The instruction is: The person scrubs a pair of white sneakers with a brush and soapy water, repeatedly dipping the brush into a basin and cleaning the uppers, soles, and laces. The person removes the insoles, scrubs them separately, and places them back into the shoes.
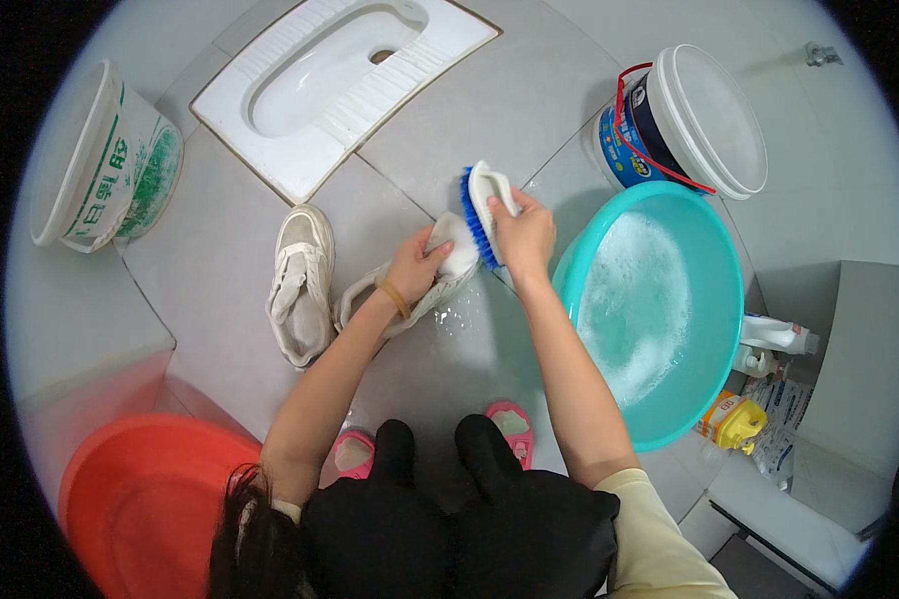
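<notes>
My right hand (523,230) is closed around the white handle of a scrub brush (487,213), its blue bristles facing left. Those bristles are beside the toe of a white shoe (453,288); whether they touch it is unclear. My left hand (413,263), with a tan band at the wrist, grips the shoe's whitish tongue (455,243) near the toe end. My left forearm covers part of the shoe's opening. Just left of it, a second off-white shoe (300,288) rests on the tiled floor, toe towards the squat toilet. Wet, shiny spots lie beside the held shoe.
A teal basin (730,299) of sudsy water stands at right, below a lidded paint bucket (633,142). Bottles, including a yellow-capped one (742,421), lie beyond it. A squat toilet (307,161) is ahead, a white bucket (146,180) upper left, a red basin (82,479) lower left.
</notes>
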Demonstrator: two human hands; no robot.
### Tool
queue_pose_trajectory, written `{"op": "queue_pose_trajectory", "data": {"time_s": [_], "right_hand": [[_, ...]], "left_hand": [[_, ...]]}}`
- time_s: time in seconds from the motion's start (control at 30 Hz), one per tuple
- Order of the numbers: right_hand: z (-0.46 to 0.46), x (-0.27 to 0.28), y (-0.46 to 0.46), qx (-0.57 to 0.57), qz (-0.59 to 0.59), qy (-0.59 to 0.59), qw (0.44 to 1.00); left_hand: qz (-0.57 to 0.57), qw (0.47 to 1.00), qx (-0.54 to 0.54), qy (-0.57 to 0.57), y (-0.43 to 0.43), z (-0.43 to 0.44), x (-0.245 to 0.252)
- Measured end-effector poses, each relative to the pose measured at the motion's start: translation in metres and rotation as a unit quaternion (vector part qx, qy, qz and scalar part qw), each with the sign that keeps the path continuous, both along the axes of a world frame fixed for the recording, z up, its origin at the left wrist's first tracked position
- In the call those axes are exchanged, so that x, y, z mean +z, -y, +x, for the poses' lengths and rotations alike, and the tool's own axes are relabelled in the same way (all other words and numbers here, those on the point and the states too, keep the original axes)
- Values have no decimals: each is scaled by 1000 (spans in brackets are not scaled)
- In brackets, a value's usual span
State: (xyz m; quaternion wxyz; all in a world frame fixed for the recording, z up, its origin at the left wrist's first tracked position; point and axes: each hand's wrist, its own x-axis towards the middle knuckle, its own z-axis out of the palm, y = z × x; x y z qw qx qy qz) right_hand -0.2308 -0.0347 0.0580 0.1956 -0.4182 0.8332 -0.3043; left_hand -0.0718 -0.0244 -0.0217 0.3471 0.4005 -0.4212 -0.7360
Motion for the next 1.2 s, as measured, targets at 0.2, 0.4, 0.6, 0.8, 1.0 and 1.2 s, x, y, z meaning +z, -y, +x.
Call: {"op": "queue_pose_trajectory", "data": {"time_s": [0.2,0.4,0.6,0.8,1.0,1.2], "right_hand": [[-7,21,34,31,15,-111,993],[-15,-18,18,95,214,-93,968],[-27,83,-80,187,-154,-46,969],[-298,105,-294,-278,-264,-59,922],[-404,112,-464,-575,-386,204,692],[-366,110,-428,-570,-366,365,638]], "left_hand": [[-41,999,6,-19,-10,17,6],[58,998,-25,0,-24,4,39],[131,988,-67,37,-27,10,48],[6,974,-195,112,-9,-6,67],[-2,978,-179,109,-21,-18,59],[6,970,-181,159,-10,2,54]]}}
